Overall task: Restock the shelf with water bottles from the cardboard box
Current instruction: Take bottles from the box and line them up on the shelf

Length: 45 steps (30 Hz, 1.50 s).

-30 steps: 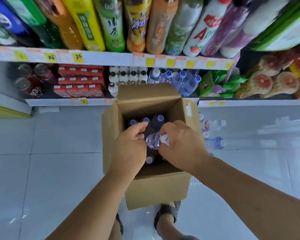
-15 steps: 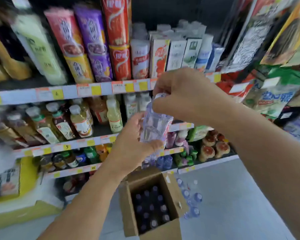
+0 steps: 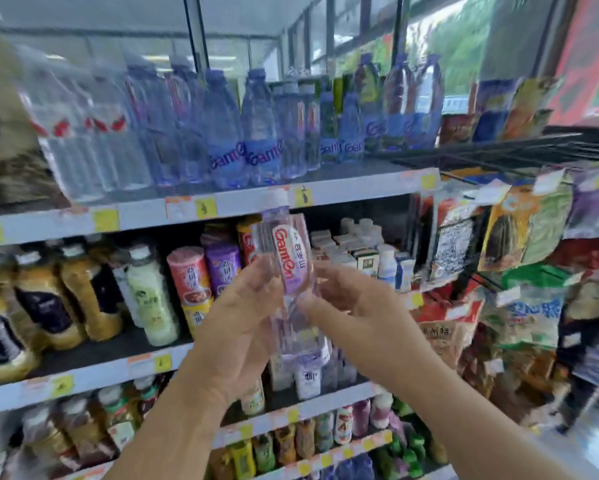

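Observation:
A clear water bottle [image 3: 288,268] with a white cap and a purple and red label stands upright in front of me, below the top shelf's edge. My left hand [image 3: 234,327] wraps its lower body from the left. My right hand [image 3: 350,313] holds the same bottle from the right, fingers curled round its waist. On the top shelf [image 3: 256,199] stand several blue-labelled water bottles [image 3: 242,133] in rows. The cardboard box is out of view.
Below the top shelf, a second shelf [image 3: 83,368] carries drink bottles, cups and cartons. Lower shelves hold more small bottles. Snack bags [image 3: 519,230] hang on wire racks at the right. Large clear bottles [image 3: 94,133] fill the top shelf's left part.
The view has swung up from the box on the floor to the top shelves. Both hands lifted the bottle out of the box and raised it upright towards the top shelf.

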Available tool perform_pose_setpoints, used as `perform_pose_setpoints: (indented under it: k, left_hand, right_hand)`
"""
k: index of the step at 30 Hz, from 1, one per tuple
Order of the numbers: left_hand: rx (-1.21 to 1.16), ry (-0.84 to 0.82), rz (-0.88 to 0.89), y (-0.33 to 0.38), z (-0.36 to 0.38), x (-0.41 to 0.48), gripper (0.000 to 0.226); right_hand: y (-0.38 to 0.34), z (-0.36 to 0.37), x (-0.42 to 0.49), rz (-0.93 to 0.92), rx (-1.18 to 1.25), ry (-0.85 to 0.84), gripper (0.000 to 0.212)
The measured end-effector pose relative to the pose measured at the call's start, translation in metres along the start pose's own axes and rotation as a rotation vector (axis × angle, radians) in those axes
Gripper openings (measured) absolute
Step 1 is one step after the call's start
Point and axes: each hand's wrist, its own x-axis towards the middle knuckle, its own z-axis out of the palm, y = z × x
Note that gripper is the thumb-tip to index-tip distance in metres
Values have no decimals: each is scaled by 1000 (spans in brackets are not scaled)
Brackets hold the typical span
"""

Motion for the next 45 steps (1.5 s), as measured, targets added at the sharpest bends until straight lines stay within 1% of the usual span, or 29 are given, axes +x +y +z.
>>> perform_pose_setpoints:
  k: [3, 5, 7, 9, 13, 16, 18, 20, 21, 23, 25, 29, 35, 38, 41, 45]
  left_hand:
    - [-31, -27, 22, 20, 15, 24, 47]
    - [-23, -38, 49, 27, 25, 39, 46]
    - [-6, -34, 91, 32, 35, 56, 37]
    - [19, -13, 143, 35, 46, 75, 33]
    - [38, 63, 213, 41, 64, 116, 41]
    - [125, 81, 238, 48, 73, 147, 47]
    - [223, 140, 257, 56, 77, 165, 55]
    - [308, 271, 269, 67, 75, 178, 71]
    - [342, 339, 273, 71, 71, 183, 73]
    - [398, 403, 273, 78, 61, 187, 67]
    - [419, 413, 249, 80, 48, 191, 58]
    - [463, 433, 191, 75, 30, 200, 57]
    - [577, 407, 118, 68, 18, 224, 18]
    - [613, 402, 100, 66, 14, 239, 17]
    - [631, 388, 103, 63, 13, 250, 19]
    - [642, 377, 102, 59, 12, 260, 19]
  right_hand:
    - [-2, -7, 17, -46, 81, -26, 27]
    - [-2, -17, 34, -69, 98, -20, 32]
    - [-1, -29, 54, -83, 99, -29, 41]
    - [0, -43, 75, -113, 116, -40, 43]
    - [1, -73, 118, -187, 140, -82, 44]
    - [-4, -92, 147, -217, 129, -100, 38]
    - [-5, -102, 168, -214, 110, -68, 31]
    - [-3, -112, 191, -200, 62, -24, 27]
    - [-1, -116, 202, -197, 38, -16, 27]
    - [3, -124, 227, -189, 3, 20, 28]
    - [9, -129, 253, -161, -22, 86, 27]
    - [31, -127, 302, -73, -114, 150, 31]
    - [64, -108, 344, -1, -174, 180, 36]
    - [69, -103, 357, -9, -190, 198, 39]
    - [69, -101, 368, -14, -226, 182, 43]
    - [69, -100, 377, -15, -270, 170, 39]
